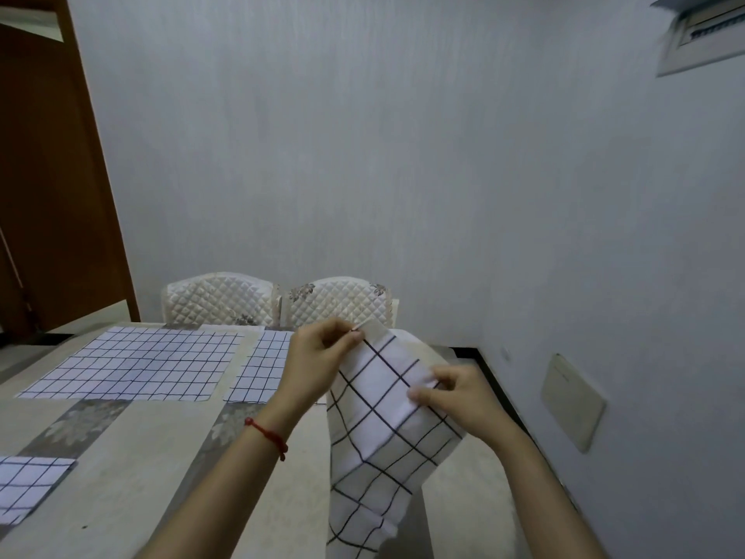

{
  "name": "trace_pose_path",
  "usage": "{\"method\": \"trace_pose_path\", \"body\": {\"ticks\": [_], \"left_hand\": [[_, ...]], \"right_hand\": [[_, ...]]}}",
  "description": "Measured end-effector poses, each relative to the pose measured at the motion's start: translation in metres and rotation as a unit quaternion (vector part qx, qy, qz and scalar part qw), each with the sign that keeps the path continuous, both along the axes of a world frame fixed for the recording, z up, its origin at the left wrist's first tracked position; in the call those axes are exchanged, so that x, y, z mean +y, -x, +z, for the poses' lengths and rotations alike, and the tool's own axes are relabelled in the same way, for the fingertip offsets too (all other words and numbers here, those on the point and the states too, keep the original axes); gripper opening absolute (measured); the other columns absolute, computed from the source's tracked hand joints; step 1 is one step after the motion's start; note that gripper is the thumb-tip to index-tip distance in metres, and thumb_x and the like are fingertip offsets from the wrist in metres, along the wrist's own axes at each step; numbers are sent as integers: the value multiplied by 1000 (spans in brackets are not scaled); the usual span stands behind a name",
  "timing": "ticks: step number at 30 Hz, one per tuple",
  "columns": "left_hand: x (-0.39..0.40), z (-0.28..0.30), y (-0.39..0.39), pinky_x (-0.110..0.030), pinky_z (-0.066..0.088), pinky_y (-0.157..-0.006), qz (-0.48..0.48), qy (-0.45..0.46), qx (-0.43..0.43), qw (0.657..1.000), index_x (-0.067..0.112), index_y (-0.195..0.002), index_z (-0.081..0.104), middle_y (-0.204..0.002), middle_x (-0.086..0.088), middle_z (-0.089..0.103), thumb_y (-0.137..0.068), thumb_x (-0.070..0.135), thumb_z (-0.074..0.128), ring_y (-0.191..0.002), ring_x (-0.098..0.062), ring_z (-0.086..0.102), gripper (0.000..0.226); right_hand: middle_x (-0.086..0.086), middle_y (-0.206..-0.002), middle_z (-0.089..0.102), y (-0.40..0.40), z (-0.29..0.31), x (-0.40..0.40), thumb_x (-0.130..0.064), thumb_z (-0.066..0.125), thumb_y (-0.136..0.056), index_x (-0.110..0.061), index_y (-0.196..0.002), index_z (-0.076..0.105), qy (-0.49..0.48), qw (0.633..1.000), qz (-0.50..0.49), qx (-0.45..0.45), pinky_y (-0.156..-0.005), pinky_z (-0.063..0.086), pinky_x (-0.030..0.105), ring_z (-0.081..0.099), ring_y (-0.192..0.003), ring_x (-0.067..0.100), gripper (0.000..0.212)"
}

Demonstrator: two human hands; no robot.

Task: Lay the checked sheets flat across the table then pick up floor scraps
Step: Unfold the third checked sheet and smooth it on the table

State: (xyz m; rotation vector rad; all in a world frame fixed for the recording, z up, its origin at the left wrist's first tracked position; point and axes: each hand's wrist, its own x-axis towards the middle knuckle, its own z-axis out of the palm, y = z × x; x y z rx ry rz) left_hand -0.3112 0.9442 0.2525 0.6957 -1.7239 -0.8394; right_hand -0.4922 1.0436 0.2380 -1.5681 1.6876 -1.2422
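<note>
- Head camera view, looking forward and down over a beige patterned tabletop [133, 445] with grey floral bands, set against a pale grey wall.
- Both bare hands hold up one white fabric sheet printed with a black grid [387, 429], raised above the right part of the table and hanging in loose folds.
- Left hand [322, 357], with a red string bracelet [268, 435] on its wrist, pinches the sheet's top corner between thumb and fingertips.
- Right hand [459, 397] pinches a folded edge of the same sheet lower down and to the right, its fingers curled on the cloth.
- Already lying flat on the table: a large checked sheet [137, 365] at the far left, a narrower checked sheet [262, 365] just beside it and partly hidden by the left arm, and the corner of a third checked sheet [28, 486] at the near left edge.
- Two cream quilted chair backs [278, 302] stand at the far side of the table; a brown wooden door [52, 175] is at the left.
- Judged step: the laying-out is under way, with this sheet being opened before placing.
- Next move likely calls for drawing the hands apart to undo the folds, then lowering the cloth onto bare table near the right side without overlapping the laid sheets.
- The floor is hardly visible, and no scraps can be seen; that part appears not yet begun.
</note>
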Motion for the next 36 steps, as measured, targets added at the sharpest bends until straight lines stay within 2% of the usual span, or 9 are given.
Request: {"method": "trace_pose_path", "body": {"ticks": [4, 10, 13, 16, 20, 22, 26, 29, 36], "left_hand": [[-14, 7, -14, -4, 38, -52, 56, -30, 62, 996, 22, -60, 61, -51, 12, 58, -80, 7, 65, -51, 6, 50, 25], [-33, -1, -24, -10, 44, -58, 113, -64, 85, 988, 19, -67, 63, -66, 0, 61, -83, 10, 63, -60, 1, 54, 19], [-38, -12, -23, -33, 51, -78, 179, -94, 35, 979, 12, -88, 66, -87, -6, 66, -81, 13, 65, -83, -18, 59, 7], [-27, -24, -12, -32, 44, -86, 230, -50, -63, 970, 9, -112, 56, -109, -5, 54, -80, 14, 66, -100, -19, 52, 35], [10, -32, 15, -10, 38, -60, 170, 4, -96, 981, 17, -79, 60, -81, 1, 60, -81, 22, 66, -72, -9, 56, 8], [25, -34, 25, -11, 40, -57, 147, -4, -96, 984, 19, -67, 58, -69, 1, 61, -82, 30, 64, -65, -8, 56, 19], [36, -23, 36, -32, 52, -59, 43, -184, 1, 982, 6, -70, 68, -64, -9, 65, -83, 37, 60, -59, -17, 61, 35], [33, -13, 37, -25, 46, -50, -7, -343, 68, 937, 1, -77, 68, -64, -8, 62, -82, 42, 61, -52, -14, 55, 42], [22, -17, 35, -19, 47, -45, -39, -414, 32, 909, 7, -83, 65, -53, -1, 61, -84, 19, 59, -47, -13, 61, 13]], "right_hand": [[-6, -63, 62, 18, -18, 11, -15, 70, -78, -11, -66, 63, -59, 998, 5, -39, -54, 45, 13, 59, -58, 4, 15], [-6, -67, 73, 26, -17, -1, -11, 68, -79, -16, -77, 70, 35, 985, -101, -136, -62, 57, 23, 69, -70, 15, 6], [-7, -60, 71, 19, -11, -12, -10, 68, -79, -17, -71, 69, 51, 978, -128, -158, -59, 55, 22, 66, -62, 9, 11], [19, -54, 49, 12, -6, -23, -17, 72, -76, 1, -62, 61, 58, 982, -137, -116, -59, 39, 27, 47, -61, 15, 25], [7, -61, 35, -2, -3, -34, -21, 74, -73, 0, -58, 53, 72, 988, -125, -57, -53, 24, 25, 32, -59, 15, 33], [4, -55, 39, -9, -2, -34, -21, 74, -73, 7, -58, 54, 77, 989, -120, -29, -48, 28, 21, 35, -52, 9, 37], [-9, -38, 38, -20, -1, -29, -21, 74, -73, -18, -43, 41, 91, 988, -118, 36, -41, 29, 12, 35, -40, 3, 45], [-7, -47, 36, -23, -4, -29, -24, 74, -73, -16, -48, 39, 94, 984, -115, 94, -45, 27, 17, 30, -45, 6, 43], [-7, -49, 35, -25, -12, -27, -23, 74, -71, -23, -47, 34, 88, 982, -95, 141, -48, 25, 19, 29, -48, 7, 47]]}}
